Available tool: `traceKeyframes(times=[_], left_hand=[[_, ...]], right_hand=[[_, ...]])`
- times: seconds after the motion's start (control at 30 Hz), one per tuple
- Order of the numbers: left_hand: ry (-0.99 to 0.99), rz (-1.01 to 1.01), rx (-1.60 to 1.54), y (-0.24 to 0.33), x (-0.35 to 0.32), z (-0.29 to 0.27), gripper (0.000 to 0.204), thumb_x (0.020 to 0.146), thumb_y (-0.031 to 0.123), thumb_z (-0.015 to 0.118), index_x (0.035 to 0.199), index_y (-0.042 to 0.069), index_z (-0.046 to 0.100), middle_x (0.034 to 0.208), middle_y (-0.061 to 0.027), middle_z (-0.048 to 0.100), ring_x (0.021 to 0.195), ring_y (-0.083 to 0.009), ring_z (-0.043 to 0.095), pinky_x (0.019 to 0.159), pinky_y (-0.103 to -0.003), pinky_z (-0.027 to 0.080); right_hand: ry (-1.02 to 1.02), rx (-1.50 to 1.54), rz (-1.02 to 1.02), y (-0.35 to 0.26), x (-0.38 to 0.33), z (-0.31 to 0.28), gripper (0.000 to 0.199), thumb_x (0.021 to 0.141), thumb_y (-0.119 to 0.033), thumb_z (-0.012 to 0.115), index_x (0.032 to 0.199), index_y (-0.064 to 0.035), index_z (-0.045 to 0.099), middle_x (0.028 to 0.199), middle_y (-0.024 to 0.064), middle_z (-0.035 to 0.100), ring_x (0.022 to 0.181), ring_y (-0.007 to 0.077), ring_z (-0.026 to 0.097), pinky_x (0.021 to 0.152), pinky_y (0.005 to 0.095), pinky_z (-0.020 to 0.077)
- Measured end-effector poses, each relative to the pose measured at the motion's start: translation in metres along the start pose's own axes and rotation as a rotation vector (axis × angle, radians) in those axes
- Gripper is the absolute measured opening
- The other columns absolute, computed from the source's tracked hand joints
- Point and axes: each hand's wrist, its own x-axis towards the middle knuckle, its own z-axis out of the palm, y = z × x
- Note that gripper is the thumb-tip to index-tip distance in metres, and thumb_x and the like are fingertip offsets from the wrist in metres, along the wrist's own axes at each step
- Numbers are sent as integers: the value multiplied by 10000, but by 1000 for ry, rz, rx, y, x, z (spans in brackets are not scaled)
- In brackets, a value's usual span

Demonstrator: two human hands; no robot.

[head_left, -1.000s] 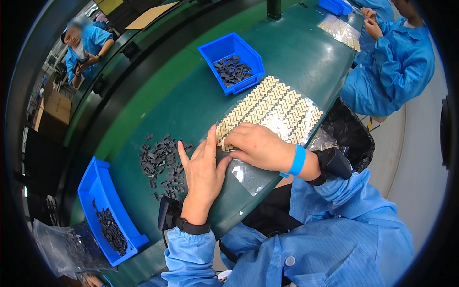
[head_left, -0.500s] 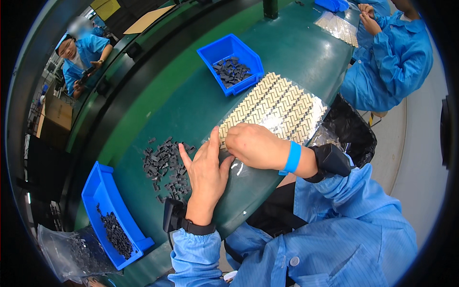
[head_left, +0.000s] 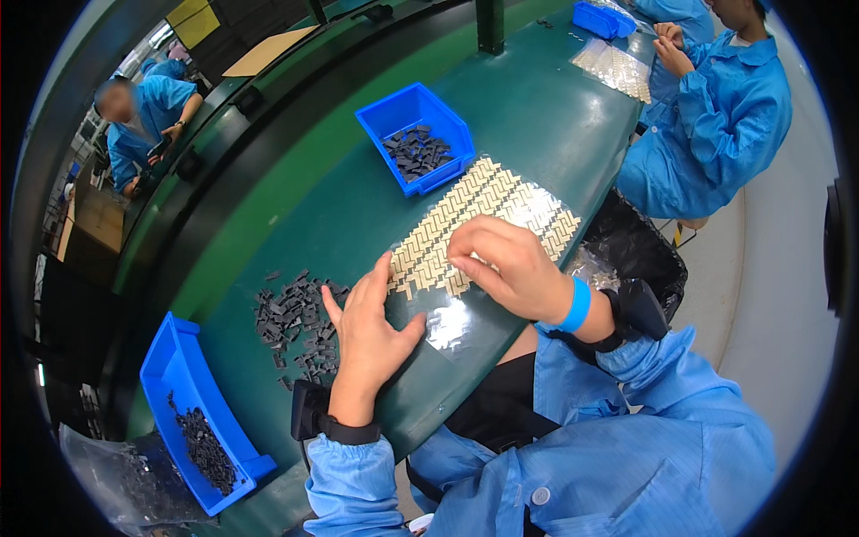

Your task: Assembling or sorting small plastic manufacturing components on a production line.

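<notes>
A clear film sheet carrying cream strips in a zigzag pattern (head_left: 474, 201) lies on the green table in front of me. My left hand (head_left: 371, 331) rests at its left edge, fingers stretched and apart, the thumb near the bare film corner (head_left: 449, 327). Over the near part of the pattern, my right hand (head_left: 506, 264) is closed in a pinch; anything between its fingertips is too small to make out. Left of my left hand lies a loose pile of small black rectangular pieces (head_left: 300, 322).
Beyond the sheet stands a blue bin (head_left: 447, 143) holding black pieces. Another blue bin (head_left: 165, 358) with small black parts stands at the left, beside a clear plastic bag (head_left: 116, 474). A black-lined waste bin (head_left: 640, 242) is at the right. Co-workers sit far right and across.
My right hand has moved right and away from my left hand, uncovering the sheet's near edge. My left thumb has spread a little. The whole view has shifted slightly.
</notes>
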Motion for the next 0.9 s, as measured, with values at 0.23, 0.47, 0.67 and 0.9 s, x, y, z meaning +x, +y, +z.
traceKeyframes(times=[0.23,0.47,0.67,0.9], left_hand=[[252,35,-508,22,-10,-20,303,809,145,596,1071,-7,598,1057,-149,603,997,-231,564,918,-354,391],[-493,-373,-1632,60,-65,-43,219,878,83,523,983,-91,603,871,-199,646,762,-254,639,700,-319,492],[-458,-449,-1803,72,-98,-43,168,861,-12,514,971,-107,599,863,-209,643,730,-250,639,679,-335,520],[-96,-388,-1373,87,-99,-28,144,849,-47,537,963,-92,614,849,-188,644,718,-221,648,667,-298,535]], right_hand=[[126,-42,-313,-21,-18,-4,167,674,-56,668,822,-34,595,830,78,567,706,245,562,599,338,448],[57,143,-594,-50,-31,-20,151,734,-111,619,834,-3,590,869,89,575,735,231,575,590,337,447],[113,210,-655,-58,-39,-15,156,739,-138,619,821,-11,582,863,86,568,717,219,554,589,324,436],[-36,229,-389,-59,-44,-24,142,751,-118,654,862,-39,616,910,62,598,799,215,552,656,336,432]])
